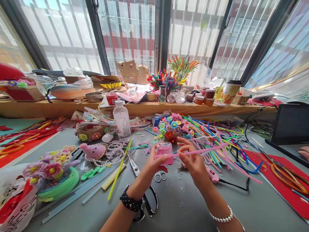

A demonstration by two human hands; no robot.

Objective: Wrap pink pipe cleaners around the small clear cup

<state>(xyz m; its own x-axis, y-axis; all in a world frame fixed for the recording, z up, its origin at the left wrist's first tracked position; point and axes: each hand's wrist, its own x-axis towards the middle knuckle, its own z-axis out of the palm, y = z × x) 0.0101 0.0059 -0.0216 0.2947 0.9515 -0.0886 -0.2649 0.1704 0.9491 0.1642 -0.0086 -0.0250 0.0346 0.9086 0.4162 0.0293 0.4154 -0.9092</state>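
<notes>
A small pink box with a clear top and a fuzzy pink stick are above the table; one box, one held stick, one large scissors, one small scissors; the left hand grips the box; the right hand pinches the stick, fingers bent, both forearms reaching forward.

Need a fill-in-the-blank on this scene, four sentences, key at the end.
1. The left hand holds a small pink container, and the right hand pinches a fuzzy stem coloured ____.
2. The dark spotted wristband is on the ____ wrist.
3. The large clear bottle on the table is ____ (upright or tipped over).
4. The tabletop under the hands is ____ in colour.

Missing words: pink; left; upright; grey.
</notes>
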